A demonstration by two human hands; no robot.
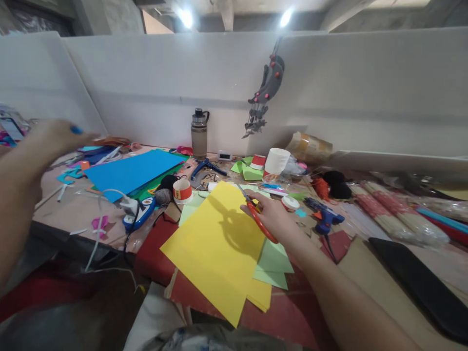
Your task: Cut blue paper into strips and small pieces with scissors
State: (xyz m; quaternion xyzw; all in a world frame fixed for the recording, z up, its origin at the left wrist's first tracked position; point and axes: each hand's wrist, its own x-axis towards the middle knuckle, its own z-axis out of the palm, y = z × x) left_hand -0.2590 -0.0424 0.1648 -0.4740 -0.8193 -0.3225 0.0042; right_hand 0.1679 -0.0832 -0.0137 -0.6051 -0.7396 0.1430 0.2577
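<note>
Scissors: orange-handled scissors (pixel 261 225), curved handle loops, slim grey blades pointing away, above the far part of the yellow paper.
Right hand: the right hand (pixel 274 214) grasps them by the handles.
Yellow paper: smooth, flat, square-cornered yellow sheets (pixel 208 248), slightly fanned, overlapping pale green sheets (pixel 276 265).
Left hand: the left hand (pixel 53 136) is raised, blurred; I can't tell whether it grips anything.
Nearby: broad blue sheet (pixel 135 170), stacked white paper cups (pixel 277 160).

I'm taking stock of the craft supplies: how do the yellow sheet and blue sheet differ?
The yellow sheet lies close to the person; the blue sheet lies farther back, to the left. The right hand holds scissors over the yellow sheet; the blue sheet has no hand over it. Both overlap green sheets.
</note>
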